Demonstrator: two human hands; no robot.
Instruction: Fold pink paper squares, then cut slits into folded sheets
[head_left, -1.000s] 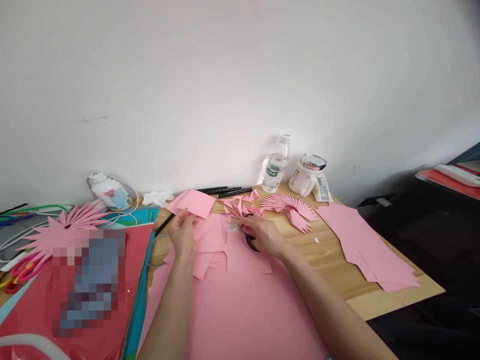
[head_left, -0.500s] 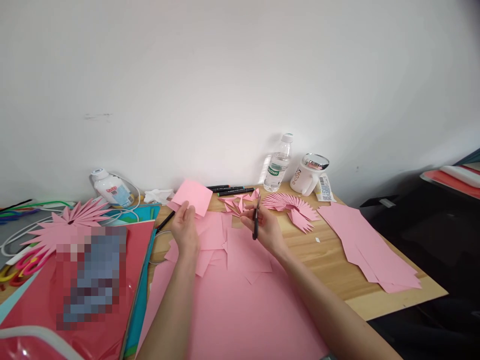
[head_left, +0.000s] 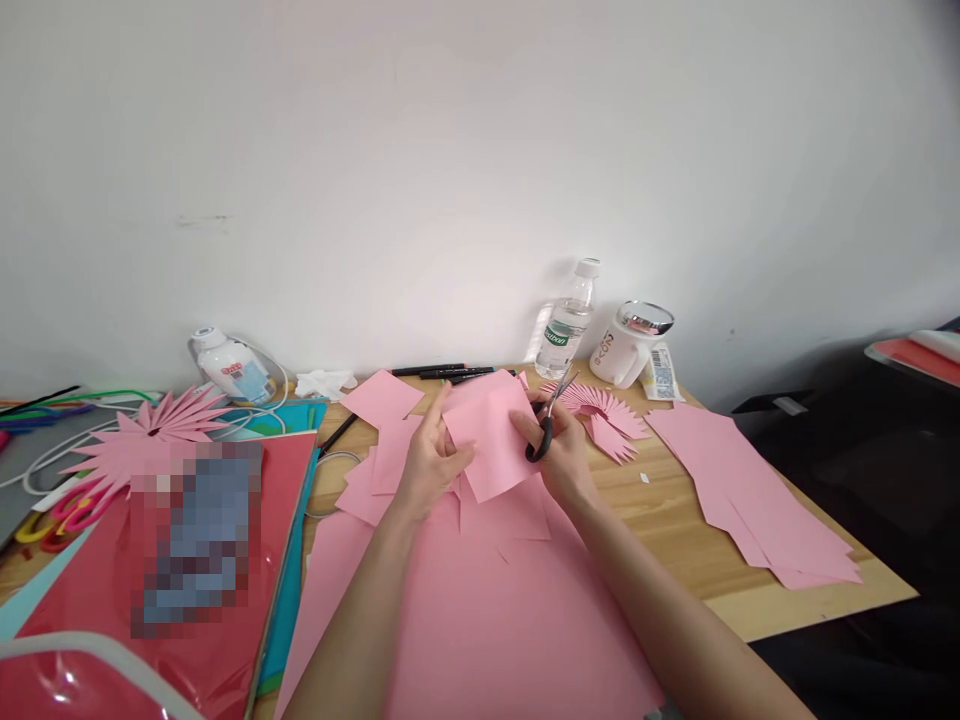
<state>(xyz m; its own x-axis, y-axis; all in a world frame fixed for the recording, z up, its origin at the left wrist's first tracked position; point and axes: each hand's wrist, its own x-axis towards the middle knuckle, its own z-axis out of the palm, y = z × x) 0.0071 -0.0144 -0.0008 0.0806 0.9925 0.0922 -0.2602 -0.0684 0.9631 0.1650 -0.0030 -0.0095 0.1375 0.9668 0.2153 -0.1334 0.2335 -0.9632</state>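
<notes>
A square piece of pink paper [head_left: 491,450] is held up between my two hands, over other pink pieces. My left hand [head_left: 431,465] grips its left side, thumb in front and fingers partly behind it. In my right hand [head_left: 566,455] are black-handled scissors [head_left: 546,438], blades pointing up and away from the sheet. That hand's thumb also touches the paper's right edge. Beneath lie several cut pink squares [head_left: 382,398], spread over a large pink sheet [head_left: 487,630]. Behind the right hand rests a curved row of folded pink paper points [head_left: 604,410].
Along the wall stand a clear water bottle [head_left: 564,325], a white mug [head_left: 630,345] and a white bottle [head_left: 232,368]. Black pens [head_left: 431,370] lie behind the paper. Pink cutouts [head_left: 750,490] are at right. A red packet [head_left: 90,610] and folded pink pinwheel [head_left: 161,430] lie left.
My left hand has moved right, and a pink paper now sits between both hands. One square lies at the back left. The scissors have tilted to the right in my right hand.
</notes>
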